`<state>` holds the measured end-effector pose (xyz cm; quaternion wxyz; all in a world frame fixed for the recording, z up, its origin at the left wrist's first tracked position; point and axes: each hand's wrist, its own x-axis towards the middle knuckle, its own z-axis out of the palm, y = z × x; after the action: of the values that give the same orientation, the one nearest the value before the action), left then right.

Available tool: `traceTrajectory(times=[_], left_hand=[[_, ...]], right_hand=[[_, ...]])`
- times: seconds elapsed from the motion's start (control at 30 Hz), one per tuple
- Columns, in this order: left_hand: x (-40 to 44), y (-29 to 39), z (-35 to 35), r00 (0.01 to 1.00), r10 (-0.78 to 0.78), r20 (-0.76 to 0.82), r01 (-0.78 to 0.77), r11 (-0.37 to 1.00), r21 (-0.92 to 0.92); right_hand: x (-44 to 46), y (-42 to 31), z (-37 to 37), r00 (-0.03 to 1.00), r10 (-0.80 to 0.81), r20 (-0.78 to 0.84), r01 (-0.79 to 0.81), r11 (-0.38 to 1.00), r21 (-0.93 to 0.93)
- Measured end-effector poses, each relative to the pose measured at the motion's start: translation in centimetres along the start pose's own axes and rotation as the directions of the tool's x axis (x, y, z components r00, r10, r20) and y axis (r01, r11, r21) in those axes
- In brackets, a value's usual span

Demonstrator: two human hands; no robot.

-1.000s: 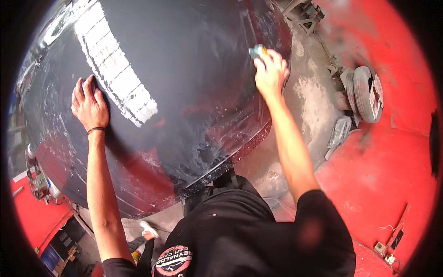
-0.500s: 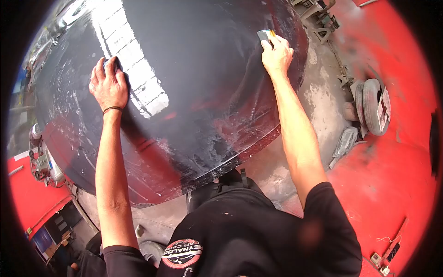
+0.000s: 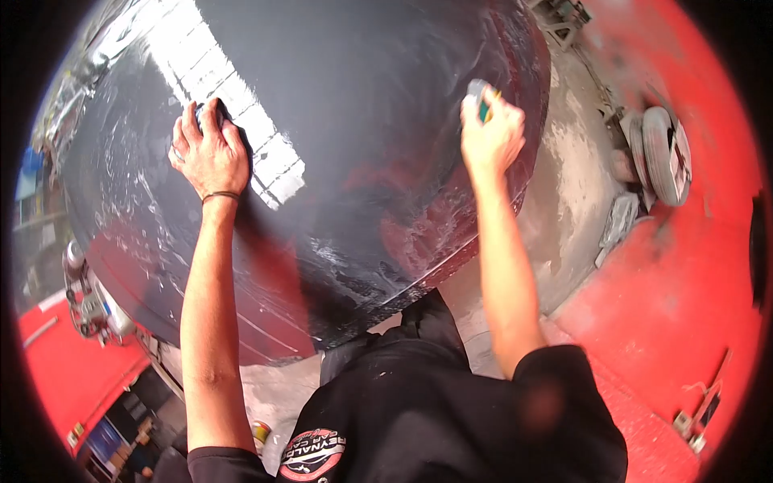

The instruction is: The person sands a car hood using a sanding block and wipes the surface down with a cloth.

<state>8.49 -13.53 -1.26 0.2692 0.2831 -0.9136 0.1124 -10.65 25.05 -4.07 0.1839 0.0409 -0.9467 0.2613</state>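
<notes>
A large dark, glossy car panel [image 3: 354, 121], which looks like a hood, curves in front of me, with whitish wet streaks and reddish reflections. My left hand [image 3: 211, 157] lies on its left part, fingers curled over a small dark pad [image 3: 222, 113] that they mostly hide. On the right side of the panel, my right hand [image 3: 493, 141] grips a small grey block with yellow and green parts [image 3: 478, 90]. This block is tilted, and whether its edge touches the panel I cannot tell.
Past the panel's right edge lies worn concrete floor [image 3: 568, 185], with stacked wheels [image 3: 660, 157] and a grey part [image 3: 618, 221] against the red surface [image 3: 668, 298]. A compressor-like machine [image 3: 93, 306] stands at the left. A small round can [image 3: 260, 433] is low by my left arm.
My right hand has come back toward me with the block, which has turned to show more green. My left hand appears slightly farther right. The camera view has shifted a little.
</notes>
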Motion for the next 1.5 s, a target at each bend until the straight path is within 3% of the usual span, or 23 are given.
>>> traceTrajectory(times=[0.13, 0.2, 0.27, 0.4, 0.5, 0.6, 0.67, 0.77, 0.8, 0.87, 0.93, 1.0, 1.03, 1.07, 1.27, 1.33, 1.5], left_hand=[[-0.2, 0.2, -0.1, 0.999, -0.003, 0.034, 0.004, 0.999, -0.031], [-0.2, 0.3, -0.2, 1.0, 0.006, 0.027, -0.005, 1.0, -0.021], [-0.2, 0.2, -0.1, 0.999, -0.001, 0.042, 0.003, 0.999, -0.052], [0.0, 0.5, -0.3, 0.995, -0.033, 0.097, 0.041, 0.996, -0.078], [0.1, 0.8, -1.0, 0.994, -0.034, 0.105, 0.043, 0.996, -0.081], [0.0, 0.8, -1.0, 0.995, -0.023, 0.094, 0.032, 0.995, -0.097], [0.1, 0.6, -0.5, 0.998, -0.014, 0.065, 0.02, 0.996, -0.087], [0.0, 0.4, 0.2, 0.999, -0.005, 0.051, 0.011, 0.994, -0.111], [-0.1, 0.5, 0.2, 0.998, -0.016, 0.068, 0.023, 0.995, -0.101], [0.2, 0.6, 0.0, 0.995, -0.025, 0.099, 0.033, 0.996, -0.082], [0.1, 0.4, 0.6, 0.997, -0.011, 0.076, 0.017, 0.997, -0.079], [-0.1, 0.1, 0.8, 0.999, 0.009, 0.039, -0.005, 0.995, -0.098], [0.0, 0.1, 0.9, 0.999, 0.008, 0.045, -0.004, 0.996, -0.09], [0.0, 0.0, 0.9, 0.999, 0.011, 0.053, -0.007, 0.997, -0.081], [0.2, 0.0, 0.7, 0.999, 0.026, 0.044, -0.022, 0.996, -0.087], [0.2, 0.1, 0.6, 0.996, 0.008, 0.088, -0.004, 0.999, -0.042], [0.2, -0.4, 1.1, 0.997, 0.026, 0.067, -0.022, 0.998, -0.057]], right_hand=[[-16.3, -4.1, -3.0, 0.994, -0.095, 0.05, 0.088, 0.988, 0.131], [-17.7, -4.5, -2.5, 0.994, -0.106, -0.004, 0.106, 0.991, 0.076], [-13.0, -3.7, -1.0, 0.996, -0.049, -0.07, 0.048, 0.999, -0.014], [-6.4, -3.4, 0.7, 0.979, 0.136, -0.154, -0.149, 0.986, -0.075], [-13.2, -5.1, -0.8, 0.983, 0.118, -0.139, -0.126, 0.991, -0.053], [-23.3, -7.4, -2.6, 0.995, -0.026, -0.095, 0.02, 0.998, -0.063], [-22.7, -6.2, -2.9, 0.994, -0.07, -0.081, 0.062, 0.993, -0.1], [-13.4, -1.1, -1.3, 0.977, 0.18, -0.113, -0.203, 0.949, -0.24], [-9.4, 0.9, -1.5, 0.913, 0.405, -0.044, -0.404, 0.885, -0.23], [-7.8, 3.3, -1.6, 0.894, 0.433, -0.111, -0.447, 0.869, -0.21], [-12.4, 0.9, -3.2, 0.93, 0.368, -0.009, -0.367, 0.923, -0.119], [-21.1, -1.8, -2.8, 0.97, 0.199, -0.14, -0.222, 0.96, -0.173], [-25.0, -3.0, -3.2, 0.974, 0.203, -0.1, -0.211, 0.975, -0.068], [-27.4, -3.7, -3.2, 0.98, 0.155, -0.127, -0.173, 0.974, -0.145], [-16.8, 1.6, -1.9, 0.933, 0.333, -0.134, -0.346, 0.934, -0.084], [-18.4, 0.6, -2.9, 0.905, 0.402, -0.14, -0.407, 0.913, -0.007], [-29.3, -2.5, -3.7, 0.948, 0.279, -0.153, -0.281, 0.96, 0.012]])
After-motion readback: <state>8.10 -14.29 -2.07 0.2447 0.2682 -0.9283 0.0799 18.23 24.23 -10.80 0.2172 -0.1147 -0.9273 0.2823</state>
